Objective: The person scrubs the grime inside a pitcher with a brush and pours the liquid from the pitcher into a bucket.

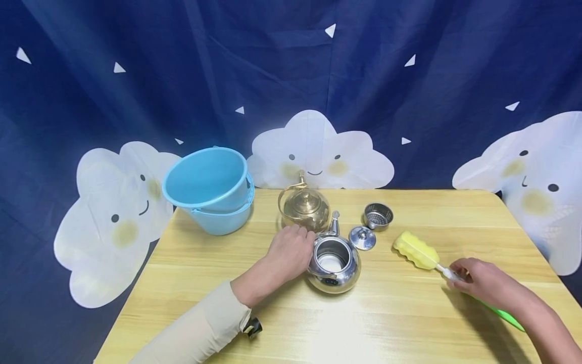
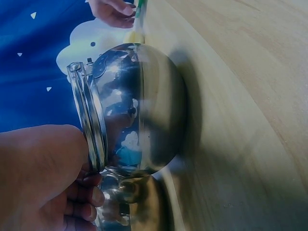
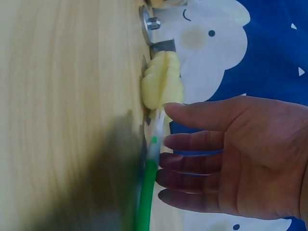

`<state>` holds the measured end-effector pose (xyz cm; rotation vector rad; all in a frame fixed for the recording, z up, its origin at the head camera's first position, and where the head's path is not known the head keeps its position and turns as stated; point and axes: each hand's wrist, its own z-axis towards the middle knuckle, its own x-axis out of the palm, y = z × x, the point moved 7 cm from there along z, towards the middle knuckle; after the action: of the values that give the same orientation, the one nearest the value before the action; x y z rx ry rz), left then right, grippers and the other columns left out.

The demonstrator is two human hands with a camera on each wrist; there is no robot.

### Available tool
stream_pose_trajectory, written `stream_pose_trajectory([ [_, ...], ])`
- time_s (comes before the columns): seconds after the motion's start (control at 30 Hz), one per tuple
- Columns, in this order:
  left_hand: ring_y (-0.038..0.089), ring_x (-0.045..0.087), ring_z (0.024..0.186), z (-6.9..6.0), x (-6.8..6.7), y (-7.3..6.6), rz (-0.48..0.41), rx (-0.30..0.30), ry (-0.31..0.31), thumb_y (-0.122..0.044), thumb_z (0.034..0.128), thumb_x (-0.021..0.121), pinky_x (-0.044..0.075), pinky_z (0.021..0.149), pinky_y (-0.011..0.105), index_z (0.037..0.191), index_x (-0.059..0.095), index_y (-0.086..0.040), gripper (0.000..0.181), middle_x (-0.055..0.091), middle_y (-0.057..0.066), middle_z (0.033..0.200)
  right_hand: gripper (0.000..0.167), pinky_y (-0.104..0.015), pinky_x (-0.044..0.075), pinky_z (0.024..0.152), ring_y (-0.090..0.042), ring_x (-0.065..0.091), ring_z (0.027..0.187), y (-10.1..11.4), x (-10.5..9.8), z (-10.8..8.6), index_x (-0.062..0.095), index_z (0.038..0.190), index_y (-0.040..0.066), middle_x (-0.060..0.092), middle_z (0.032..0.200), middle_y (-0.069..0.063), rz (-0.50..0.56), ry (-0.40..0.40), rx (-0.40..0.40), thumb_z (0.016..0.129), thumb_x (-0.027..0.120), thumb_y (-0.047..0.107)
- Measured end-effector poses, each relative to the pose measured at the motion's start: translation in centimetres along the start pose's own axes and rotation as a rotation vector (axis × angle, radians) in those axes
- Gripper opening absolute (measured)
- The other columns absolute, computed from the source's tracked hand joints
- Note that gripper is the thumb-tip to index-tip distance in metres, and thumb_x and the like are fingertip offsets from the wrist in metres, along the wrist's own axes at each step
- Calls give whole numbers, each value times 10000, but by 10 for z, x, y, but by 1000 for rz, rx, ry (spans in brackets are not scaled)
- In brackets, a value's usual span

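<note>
My left hand (image 1: 293,247) grips the folded handle (image 2: 91,118) at the left side of a lidless, shiny silver teapot (image 1: 341,280), which stands upright with its spout toward the back. In the left wrist view, the thumb lies by the handle and the fingers curl below it. At the right, my right hand (image 1: 491,283) is over the shaft of a brush with a yellow sponge head (image 1: 416,251). The right wrist view shows that hand (image 3: 250,156) with fingers spread beside the white shaft and green handle (image 3: 147,192), not curled round them; whether the fingertips touch is unclear.
A gold-toned teapot (image 1: 306,208) stands just behind the silver one. Right of the spout are a silver lid (image 1: 362,238) and a perforated metal strainer (image 1: 377,215). Two nested light-blue buckets (image 1: 223,222) stand at the back left, before a dark blue curtain (image 1: 282,60).
</note>
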<state>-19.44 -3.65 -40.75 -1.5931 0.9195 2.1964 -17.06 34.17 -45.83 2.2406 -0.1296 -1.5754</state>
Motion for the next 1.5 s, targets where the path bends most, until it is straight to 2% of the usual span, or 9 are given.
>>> stream_pose_trajectory([
  [0.07,134,508,686,0,0,0,2,-1,3,-290,1011,575,436,590,254,917,641,-127,199,599,-12,759,402,-305,500,649,-147,610,831,-3,4,-1,653,1126,-62,686,935,-19,3,35,28,918,776,260],
  [0.2,140,520,697,1,1,1,-9,-8,12,-289,1011,576,449,601,261,917,641,-126,199,606,-9,767,409,-330,506,667,-136,595,824,-7,7,-2,647,1130,-80,677,920,-7,-2,57,46,909,785,235],
  [0.5,145,518,705,1,2,1,-29,-13,31,-282,1012,571,451,608,266,920,638,-125,194,605,-7,771,298,-279,469,629,-113,567,795,-12,10,-1,669,1079,-53,666,884,20,-17,51,33,919,761,181],
  [0.73,141,522,710,1,1,0,-20,-6,25,-271,1014,566,460,616,264,934,645,-123,186,612,-8,781,293,-261,445,623,-121,540,790,-14,15,0,629,1062,-37,651,900,-6,16,108,56,941,742,206],
  [1.03,140,530,711,0,0,0,-14,-3,20,-264,1013,565,472,620,264,934,646,-122,182,618,-7,784,291,-225,389,594,-56,451,719,-8,11,-4,586,1064,-21,620,884,5,12,31,16,936,743,187],
  [1.23,139,530,711,0,0,1,-20,-6,9,-275,1019,561,470,623,261,932,648,-124,194,619,-8,781,286,-226,414,606,-43,475,738,-4,4,-6,602,1080,-26,658,922,-6,21,0,13,938,741,180],
  [1.5,141,538,719,0,2,1,-22,-9,16,-279,1025,550,474,625,260,940,647,-125,201,625,-5,791,161,-215,408,596,39,433,695,2,-9,-11,692,992,50,645,839,61,-8,-123,-56,909,770,164],
])
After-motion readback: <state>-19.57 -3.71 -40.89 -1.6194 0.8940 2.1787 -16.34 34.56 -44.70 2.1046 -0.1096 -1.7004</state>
